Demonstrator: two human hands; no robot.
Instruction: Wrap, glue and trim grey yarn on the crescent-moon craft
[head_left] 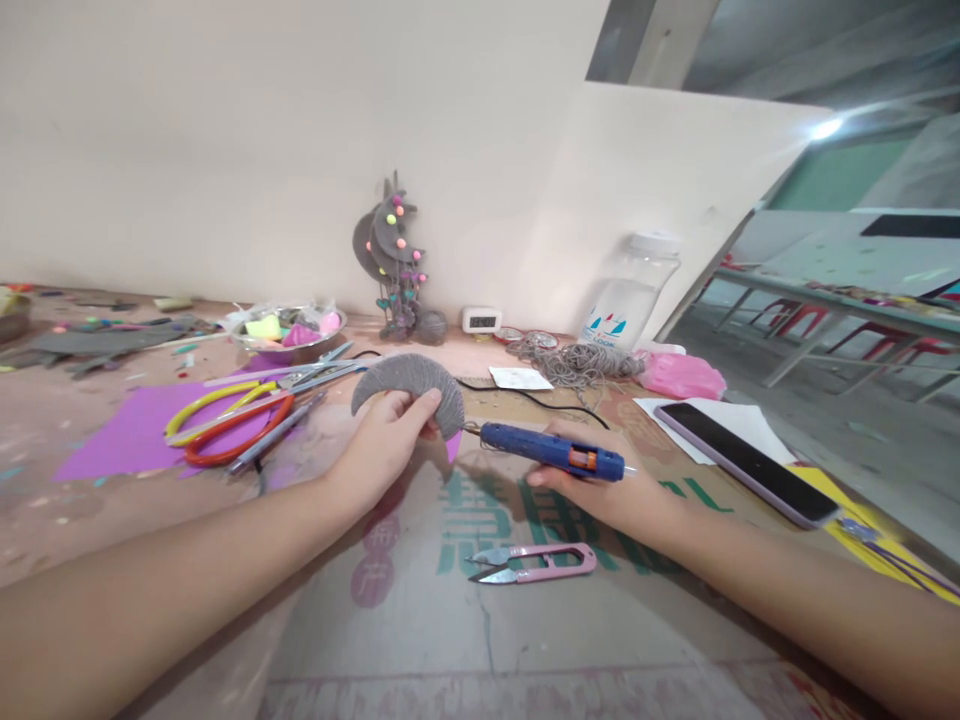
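Observation:
A grey yarn-wrapped crescent point(415, 377) is pinched between the thumb and fingers of my left hand point(390, 440). My right hand point(589, 475) grips a blue hot glue gun point(547, 450), whose nozzle points left and reaches the crescent's right end. A bit of purple material point(454, 446) shows beneath that end. Below the glue gun, pink-handled thread snips point(555, 562) lie on the printed cardboard point(420, 620), touched by neither hand.
Scissors with yellow and red handles point(247, 425) lie on purple sheet point(127, 430) at left. Behind are a bowl point(296, 350), a decorated grey ornament point(394, 250), a timer point(481, 320), tangled yarn point(577, 362) and a bottle point(626, 295). A phone point(742, 460) rests at right.

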